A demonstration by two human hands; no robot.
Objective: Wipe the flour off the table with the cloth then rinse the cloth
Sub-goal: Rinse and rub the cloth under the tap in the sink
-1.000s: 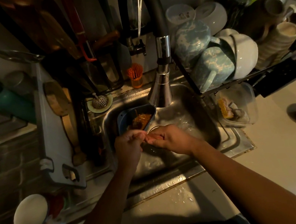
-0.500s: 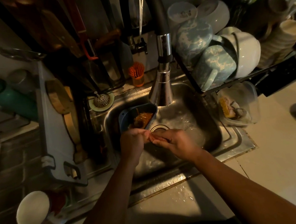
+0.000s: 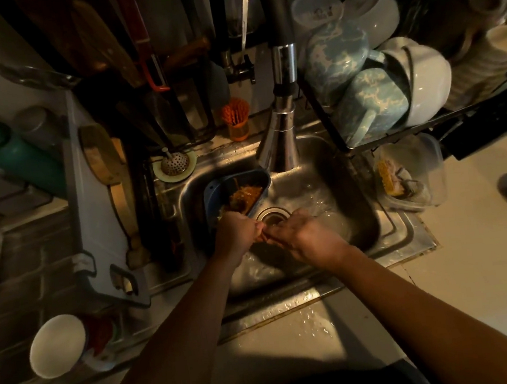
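At the far left of the counter a white cup [image 3: 57, 345] lies on its side and a grey cutting board [image 3: 100, 208] leans beside the steel sink [image 3: 407, 238], both well apart from the work. Inside the basin a blue corner strainer [image 3: 213, 194] holds orange scraps just behind the left hand [image 3: 238, 234], which is curled into a tight fist. Between the two hands, at the near edge of the drain [image 3: 272, 218], only a pale sliver of the cloth [image 3: 263, 237] shows; the rest is bunched out of sight inside the fingers. The right hand [image 3: 308, 237] meets the left almost knuckle to knuckle, its fingers curled down over the other end. This reads as the rinse, likely a wring. To do it well, the fists should twist in opposite directions low over the drain so the run-off stays in the basin, clear of the scraps. The cloth should then be opened out under the faucet head [image 3: 281, 145], since flour paste hides in folds; water glistens just right of the hands. Droplets already bead on the counter edge [image 3: 309, 320]. Further right, blue mugs [image 3: 368, 107] sit on a rack.
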